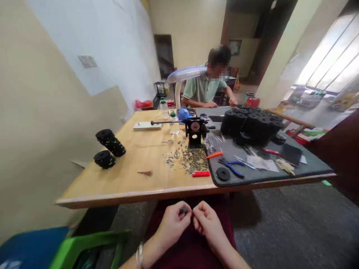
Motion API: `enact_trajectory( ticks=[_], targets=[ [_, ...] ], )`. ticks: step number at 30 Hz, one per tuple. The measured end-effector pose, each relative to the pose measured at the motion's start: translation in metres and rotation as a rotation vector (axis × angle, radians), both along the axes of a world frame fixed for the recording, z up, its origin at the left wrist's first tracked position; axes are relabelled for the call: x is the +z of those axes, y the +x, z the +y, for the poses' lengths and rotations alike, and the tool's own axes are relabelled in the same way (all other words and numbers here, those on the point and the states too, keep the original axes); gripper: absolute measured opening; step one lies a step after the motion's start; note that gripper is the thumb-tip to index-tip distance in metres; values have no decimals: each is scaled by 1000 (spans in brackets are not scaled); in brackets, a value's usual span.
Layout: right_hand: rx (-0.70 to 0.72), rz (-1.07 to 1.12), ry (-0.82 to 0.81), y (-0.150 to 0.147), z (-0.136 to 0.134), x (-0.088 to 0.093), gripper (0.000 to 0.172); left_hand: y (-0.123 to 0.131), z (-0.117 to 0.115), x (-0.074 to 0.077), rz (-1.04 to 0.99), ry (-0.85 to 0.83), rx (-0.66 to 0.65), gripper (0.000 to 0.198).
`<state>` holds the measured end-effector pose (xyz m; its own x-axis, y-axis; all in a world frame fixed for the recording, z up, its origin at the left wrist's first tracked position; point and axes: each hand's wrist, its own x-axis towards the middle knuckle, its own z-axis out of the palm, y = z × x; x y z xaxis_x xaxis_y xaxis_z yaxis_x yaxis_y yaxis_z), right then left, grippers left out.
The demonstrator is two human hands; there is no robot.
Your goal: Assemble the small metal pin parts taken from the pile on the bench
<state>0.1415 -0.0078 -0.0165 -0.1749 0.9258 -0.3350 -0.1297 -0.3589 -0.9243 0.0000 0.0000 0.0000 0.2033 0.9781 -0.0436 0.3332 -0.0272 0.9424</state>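
Observation:
Both my hands are low in my lap, below the front edge of the wooden table (pixel 134 186). My left hand (pixel 172 226) is closed in a pinch on a small dark part (pixel 184 210) held at its fingertips. My right hand (pixel 209 223) is curled shut right beside it, knuckles almost touching the left; what its fingers hold, if anything, is hidden. On the table ahead lie a pile of small metal parts (pixel 190 158) and a black hand-crank winding tool (pixel 195 130).
Black spools (pixel 109 145) stand at the table's left, a large stack of black spools (pixel 252 125) on a grey mat (pixel 308 168) at right. A red lighter (pixel 201 174), blue pliers (pixel 232 166) and an orange tool (pixel 214 154) lie near. A person (pixel 209 87) sits at the far end. A green chair (pixel 84 243) is at my left.

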Motion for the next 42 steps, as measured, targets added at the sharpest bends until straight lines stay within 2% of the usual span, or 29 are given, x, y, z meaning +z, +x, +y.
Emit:
enact_trajectory(
  ticks=[5, 9, 12, 16, 22, 25, 28, 32, 38, 42],
  targets=[
    [65, 43, -2, 1, 0, 1, 39, -5, -2, 3, -54, -31, 2, 15],
    [144, 11, 57, 1, -1, 2, 23, -8, 0, 9, -97, -35, 27, 14],
    [118, 14, 66, 0, -1, 2, 12, -9, 2, 12, -164, -59, 15, 12],
    [89, 18, 63, -1, -2, -1, 4, -9, 4, 8, -226, -56, 74, 12],
    [56, 2, 60, -1, -2, 2, 2, -8, 3, 4, -195, -19, 143, 13],
    [40, 9, 51, 1, -3, 3, 2, -14, 6, 6, -208, 15, 232, 16],
    [2, 51, 24, 4, -5, 4, 4, -22, 11, 7, -233, -24, 288, 20],
    [-38, 103, -5, 5, -6, 8, 10, -26, 9, 8, -201, -145, 194, 20],
    [-59, 42, 23, 4, -6, 9, 23, -15, 1, 13, -68, -205, -5, 18],
    [-64, -1, 89, 5, -6, 4, 31, -5, 2, 13, -163, -284, 26, 23]
  ],
)
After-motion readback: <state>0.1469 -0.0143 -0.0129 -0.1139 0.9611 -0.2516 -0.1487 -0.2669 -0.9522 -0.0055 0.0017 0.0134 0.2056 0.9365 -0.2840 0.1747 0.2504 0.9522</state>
